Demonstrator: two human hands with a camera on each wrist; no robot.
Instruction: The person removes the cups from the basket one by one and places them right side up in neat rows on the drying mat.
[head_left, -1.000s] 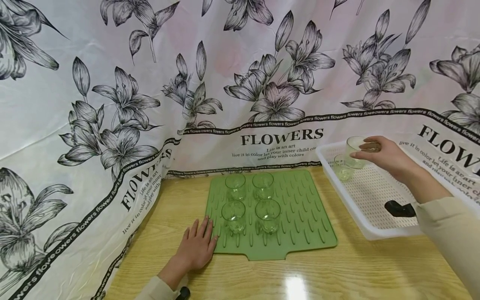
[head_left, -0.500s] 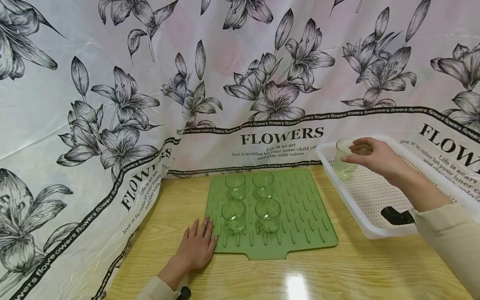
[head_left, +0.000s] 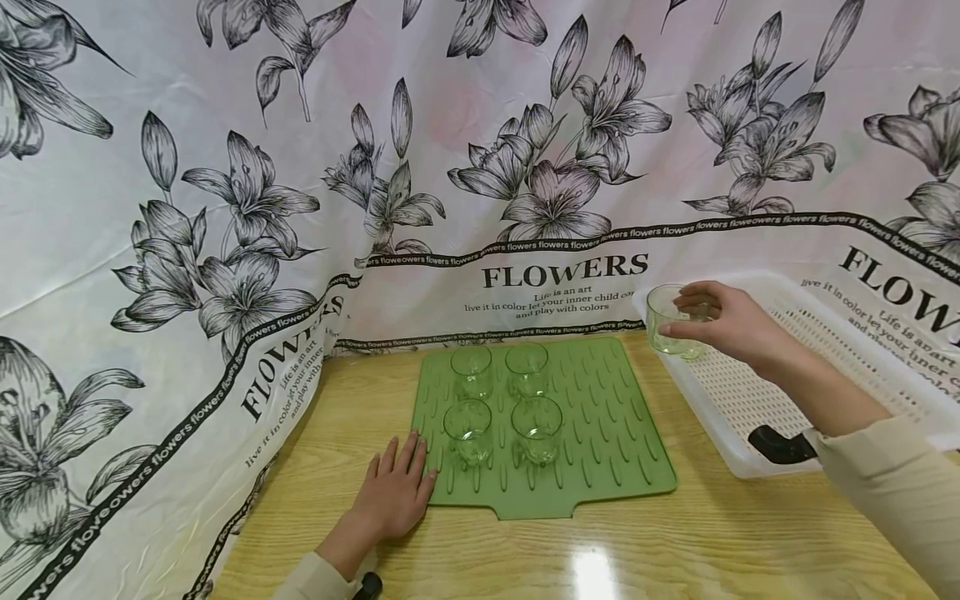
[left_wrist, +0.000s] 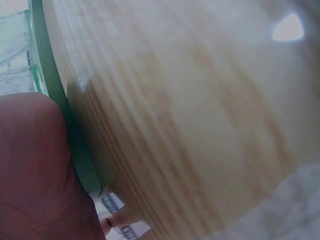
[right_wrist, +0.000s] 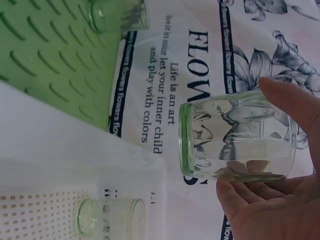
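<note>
My right hand (head_left: pixel 727 321) grips a clear, green-tinted drinking glass (head_left: pixel 660 321) between thumb and fingers, raised over the far left corner of a white perforated basket (head_left: pixel 735 387). In the right wrist view the held glass (right_wrist: pixel 235 137) is seen from the side, its thick green base away from the palm. A second glass (right_wrist: pixel 112 217) is inside the basket. My left hand (head_left: pixel 393 496) lies flat, fingers spread, its fingertips and thumb at the left edge of a green ridged mat (head_left: pixel 600 433). Several matching glasses (head_left: pixel 536 433) stand in two rows on the mat's left part.
A wood-grain table (head_left: pixel 637 550) carries mat and basket. Behind and to the left hangs a white flower-print cloth (head_left: pixel 420 292), close to the mat's back edge. The basket's wall stands just right of the mat. A black device (head_left: pixel 780 444) is on the right wrist.
My right hand has carried the glass leftward across the basket, towards its left wall near the mat. The left hand and the glasses on the mat have stayed put.
</note>
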